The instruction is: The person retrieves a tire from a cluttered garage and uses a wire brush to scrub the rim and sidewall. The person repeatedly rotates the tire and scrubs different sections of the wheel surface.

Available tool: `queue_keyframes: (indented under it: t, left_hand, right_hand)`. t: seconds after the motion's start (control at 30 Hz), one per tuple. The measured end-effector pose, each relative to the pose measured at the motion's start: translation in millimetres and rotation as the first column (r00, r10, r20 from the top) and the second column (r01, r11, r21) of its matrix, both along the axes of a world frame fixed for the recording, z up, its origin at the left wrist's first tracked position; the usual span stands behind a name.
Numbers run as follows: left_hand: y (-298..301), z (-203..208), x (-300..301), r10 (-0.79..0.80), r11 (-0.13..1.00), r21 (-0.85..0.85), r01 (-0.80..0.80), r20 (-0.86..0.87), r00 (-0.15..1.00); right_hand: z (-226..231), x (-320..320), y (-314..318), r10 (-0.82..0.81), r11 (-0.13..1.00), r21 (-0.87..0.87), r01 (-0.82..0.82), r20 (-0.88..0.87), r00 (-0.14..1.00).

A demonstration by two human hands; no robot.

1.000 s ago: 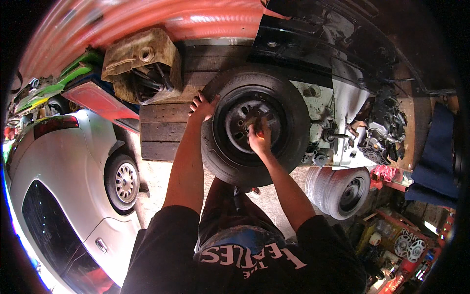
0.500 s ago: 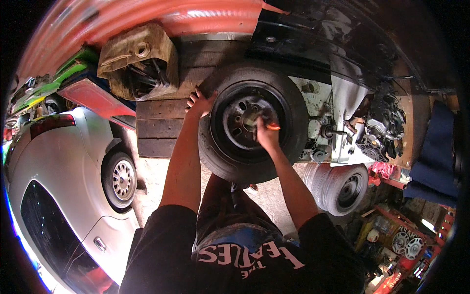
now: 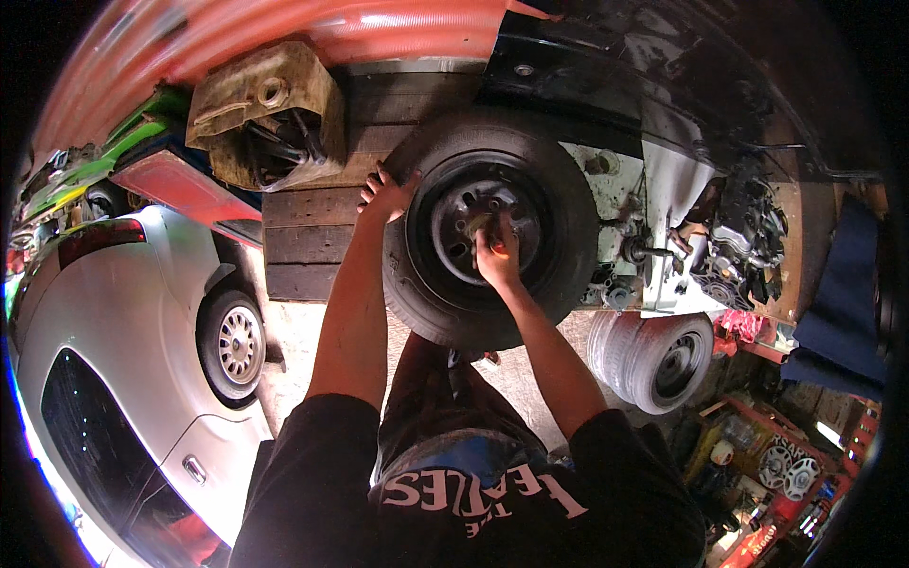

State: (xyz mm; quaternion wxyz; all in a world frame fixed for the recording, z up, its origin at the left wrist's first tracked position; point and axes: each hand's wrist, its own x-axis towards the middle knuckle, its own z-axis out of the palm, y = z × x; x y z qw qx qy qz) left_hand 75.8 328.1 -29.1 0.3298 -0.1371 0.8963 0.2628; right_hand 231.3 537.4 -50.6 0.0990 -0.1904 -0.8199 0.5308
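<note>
A black tyre on a dark steel wheel lies face up on the wooden bench, right in front of me. My left hand rests on the tyre's left edge, fingers spread. Over the wheel's hub, my right hand is closed around a small tool with an orange-red handle. The tool's brownish end touches or hovers close to the hub centre; my fingers and some blur hide its exact shape.
A cut-open yellowish plastic jug with dark parts inside stands left on the bench planks. Greasy engine parts lie at the right. Stacked wheels are below the bench, a silver car at left, a tool shelf lower right.
My right hand has moved slightly left with the tool and turned, so the orange-red end now sits nearer the hub. My left hand stays on the tyre.
</note>
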Motion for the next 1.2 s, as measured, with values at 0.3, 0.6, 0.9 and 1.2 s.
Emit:
queue_keyframes:
  t: [0.3, 0.6, 0.9, 1.2]
  left_hand:
    - [4, -6, -3, -0.015, 1.0, 0.012, 0.015, -0.005, 1.0]
    - [-11, -67, -19, -0.123, 0.992, -0.047, 0.121, -0.047, 0.991]
    - [-10, -95, -21, -0.268, 0.959, -0.11, 0.262, -0.037, 0.963]
    - [4, -49, -8, -0.104, 0.994, -0.029, 0.104, -0.005, 0.995]
  right_hand:
    - [8, -8, 10, -0.091, 0.956, -0.277, 0.096, 0.03, 0.995]
    - [9, -9, 3, -0.072, 0.997, 0.007, 0.073, -0.093, 0.993]
    - [21, -13, -1, -0.155, 0.984, 0.06, 0.167, -0.174, 0.972]
    - [49, -6, -24, 0.058, 0.987, 0.154, -0.036, -0.14, 0.988]
